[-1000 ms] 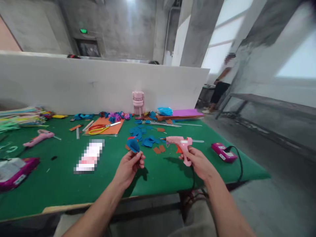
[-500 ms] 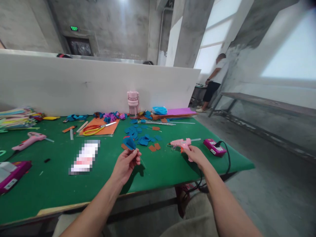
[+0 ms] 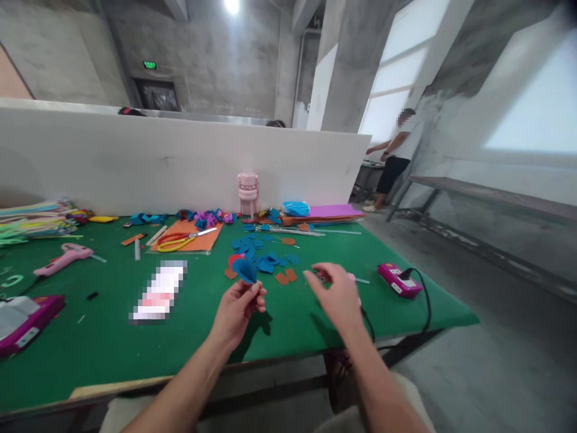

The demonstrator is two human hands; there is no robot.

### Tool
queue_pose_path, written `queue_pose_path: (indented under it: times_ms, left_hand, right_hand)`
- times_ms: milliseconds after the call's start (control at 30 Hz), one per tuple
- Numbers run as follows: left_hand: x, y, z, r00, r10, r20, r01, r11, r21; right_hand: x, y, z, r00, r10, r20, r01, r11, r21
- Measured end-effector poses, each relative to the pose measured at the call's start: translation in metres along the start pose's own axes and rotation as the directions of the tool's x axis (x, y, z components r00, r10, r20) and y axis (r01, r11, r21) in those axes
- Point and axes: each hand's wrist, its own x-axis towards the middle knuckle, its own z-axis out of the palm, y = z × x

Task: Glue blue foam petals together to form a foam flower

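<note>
Between the thumb and fingers of my left hand (image 3: 240,310) is a blue felt flower (image 3: 244,270), pinched at its base and raised above the green table. In the air to its right is my right hand (image 3: 336,294), fingers apart and holding nothing. Behind that hand a pink glue gun lies on the table, mostly hidden, with its clear glue stick (image 3: 362,281) showing. Loose blue felt petals (image 3: 267,263) and brown felt pieces (image 3: 285,276) are scattered beyond my hands.
At right stands a magenta power strip (image 3: 399,280) with a black cable. Red-and-yellow scissors (image 3: 180,240) rest on orange felt sheets. A second pink glue gun (image 3: 63,260) lies at left. A pink bottle (image 3: 248,195) stands by the white partition (image 3: 180,156). A person (image 3: 399,153) stands far right.
My right hand has let go of the pink glue gun, which now lies on the table, and has moved left with fingers apart. My left hand still holds the blue flower.
</note>
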Motion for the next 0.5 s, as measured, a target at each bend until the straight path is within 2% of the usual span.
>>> queue_pose_path:
  times_ms: [67, 167, 300, 500]
  left_hand:
    - [-0.001, -0.005, 0.002, 1.0, 0.007, -0.013, -0.007, 1.0, -0.006]
    - [-0.001, -0.011, 0.003, 0.998, 0.014, -0.056, -0.017, 0.999, -0.044]
    - [-0.003, -0.017, 0.004, 0.998, 0.01, -0.069, -0.014, 0.998, -0.054]
    - [-0.008, -0.016, 0.007, 0.997, -0.013, -0.071, 0.013, 1.0, -0.004]
  right_hand:
    - [-0.011, -0.03, 0.023, 0.988, -0.112, 0.104, 0.078, 0.956, 0.281]
    - [-0.023, -0.059, 0.05, 0.981, -0.083, 0.174, -0.007, 0.888, 0.461]
    - [-0.027, -0.069, 0.063, 0.979, 0.002, 0.205, -0.109, 0.852, 0.512]
    - [-0.025, -0.067, 0.062, 0.982, 0.004, 0.191, -0.101, 0.859, 0.501]
